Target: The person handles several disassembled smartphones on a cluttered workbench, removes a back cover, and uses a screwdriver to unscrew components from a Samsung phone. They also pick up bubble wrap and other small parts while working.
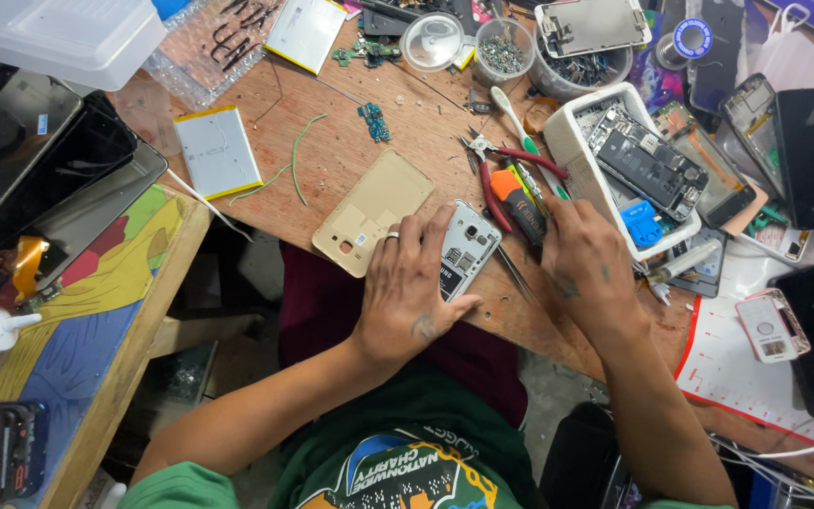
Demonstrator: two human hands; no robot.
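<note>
Now, in the head view, the left hand lies flat, fingers spread and loosely bent, on an opened phone at the near edge of the wooden table; it presses the phone down and does not close around it. At 10 o'clock from the phone, just beside it, lies a gold back cover. The right hand is at 3 o'clock from the phone, palm down, its fingers curled over an orange-black tool; I cannot tell if it grips it. Red pliers lie at 12 o'clock from this tool. A white tray with 1 bare phone board stands at 1 o'clock from the right hand.
</note>
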